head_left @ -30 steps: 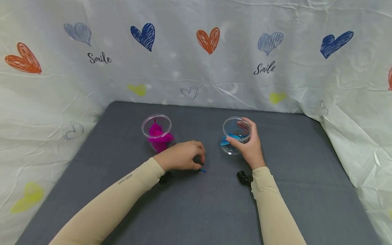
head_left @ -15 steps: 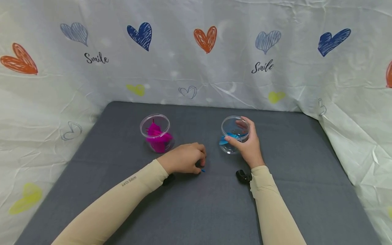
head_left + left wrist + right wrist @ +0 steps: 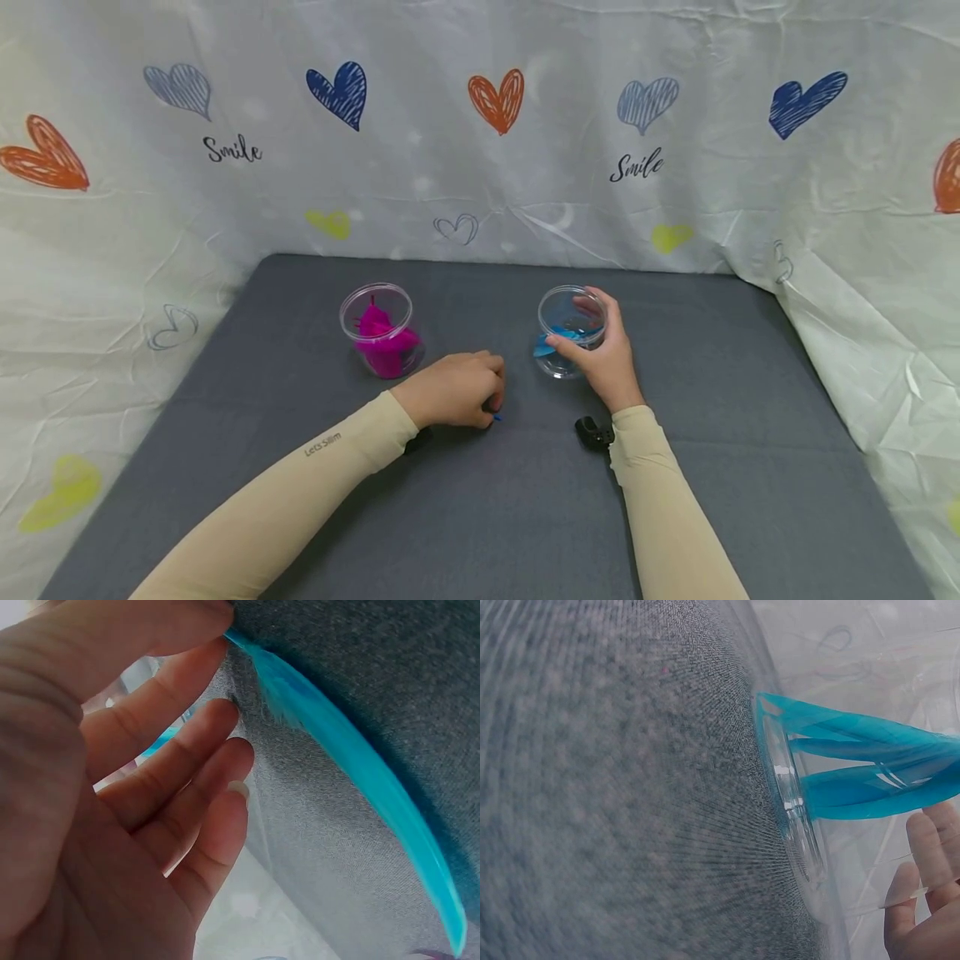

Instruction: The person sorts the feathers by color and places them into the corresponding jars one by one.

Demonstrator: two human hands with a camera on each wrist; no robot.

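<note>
My left hand (image 3: 457, 390) pinches a blue feather (image 3: 360, 772) by its quill between thumb and index finger, low over the table. The feather's long curved vane extends away from the fingertips in the left wrist view; in the head view only a tiny blue tip shows. My right hand (image 3: 602, 358) grips a clear plastic cup (image 3: 564, 367) by its right side. Several blue feathers (image 3: 870, 761) lie inside that cup, which stands on the table. Left of it, another clear cup (image 3: 377, 288) contains magenta feathers (image 3: 386, 350), untouched, just beyond my left hand.
A dark grey cloth covers the table (image 3: 480, 517). Behind and at the sides hangs a white curtain (image 3: 420, 150) with printed hearts and the word "Smile". A black wrist camera (image 3: 592, 433) sits beside my right wrist.
My left hand has shifted slightly right and toward me, and less blue shows at its fingertips. The right hand keeps its hold on the cup. The head view has turned slightly.
</note>
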